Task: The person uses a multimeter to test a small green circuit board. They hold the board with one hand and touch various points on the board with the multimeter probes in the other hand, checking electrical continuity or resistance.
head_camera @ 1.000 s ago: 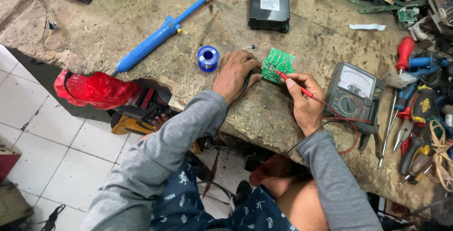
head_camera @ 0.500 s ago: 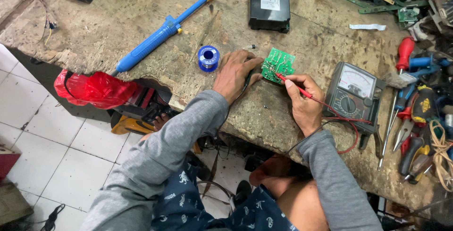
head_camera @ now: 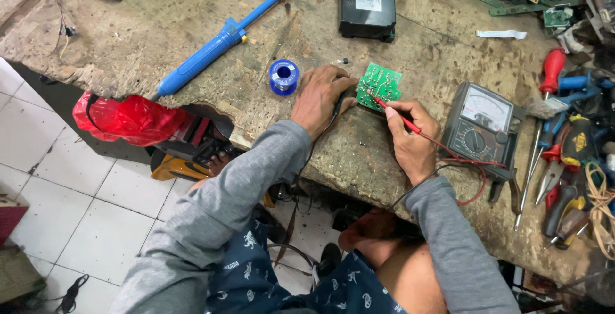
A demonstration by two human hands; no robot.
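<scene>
As our right hand (head_camera: 413, 138) pinches the red probe (head_camera: 397, 116) and our left hand (head_camera: 320, 96) grips a black probe against the green circuit board (head_camera: 379, 85), we judge a slipping tip could bridge neighbouring solder joints.

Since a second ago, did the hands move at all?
Barely. The right hand drew the red probe slightly back, its tip still on the green circuit board. The left hand kept its place at the board's left edge. The meter, blue solder spool and blue tool stayed put.
</scene>
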